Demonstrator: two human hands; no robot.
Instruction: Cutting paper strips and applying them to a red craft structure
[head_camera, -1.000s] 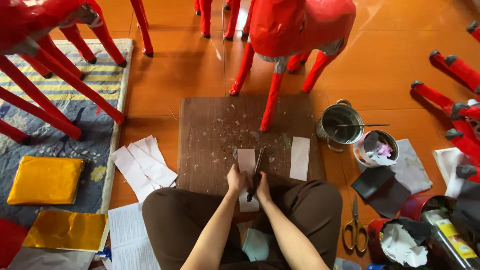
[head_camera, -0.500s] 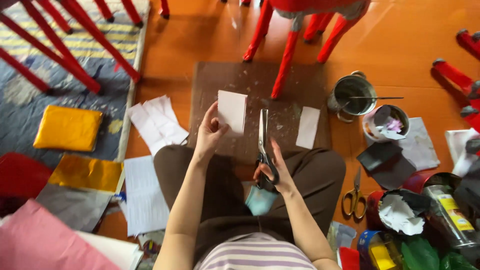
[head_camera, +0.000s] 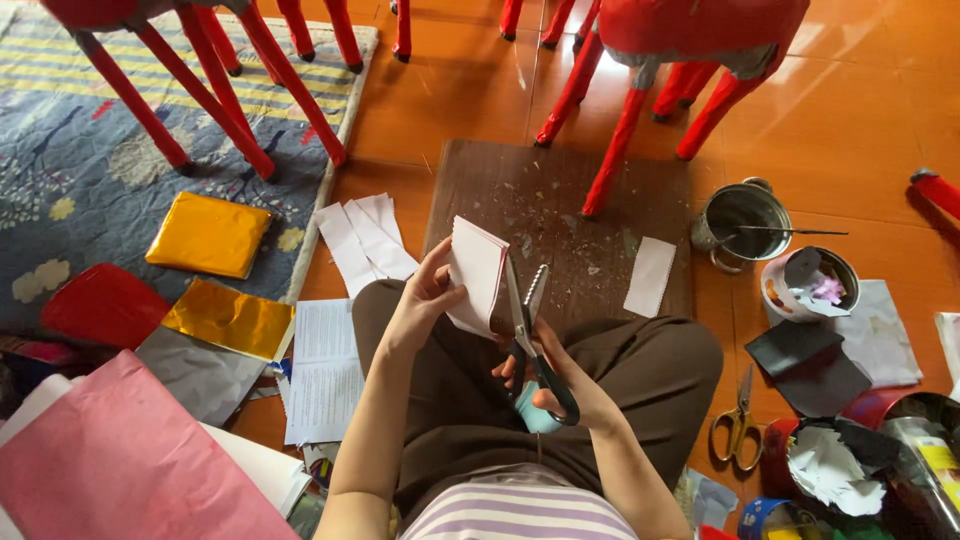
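Seated on orange tiled floor (head_camera: 880, 130), person cross-legged, brown trousers, striped top. Far side: red paper-covered frames on red legs (head_camera: 700, 40), a patterned rug (head_camera: 80, 170) far left. Brown work board (head_camera: 590, 190) lies on the floor just beyond the knees, flecked with paper scraps, one loose white strip (head_camera: 649, 276) on its right part. Left of board: fanned white strips (head_camera: 362, 240), gold foil sheets (head_camera: 210, 233), pink tissue (head_camera: 120, 460) nearest. Right: metal pot (head_camera: 742, 215) with a stick across it, small tin (head_camera: 808, 285), black paper, spare yellow-handled scissors (head_camera: 738, 425) on the floor. Work in hand reads as cutting: left hand (head_camera: 420, 300) closed in a pinch on the left edge of a folded white paper (head_camera: 477, 275), held up over the lap near the board's near edge. Right hand (head_camera: 555, 385) curled through the loops of black-handled scissors (head_camera: 530, 335), blades parted, tips pointing far, the paper's right edge at or just beside the blades; whether it sits between them, cannot tell. Judgement: a cut about to start; next move calls for feeding the edge squarely into the open blades, paper kept taut.
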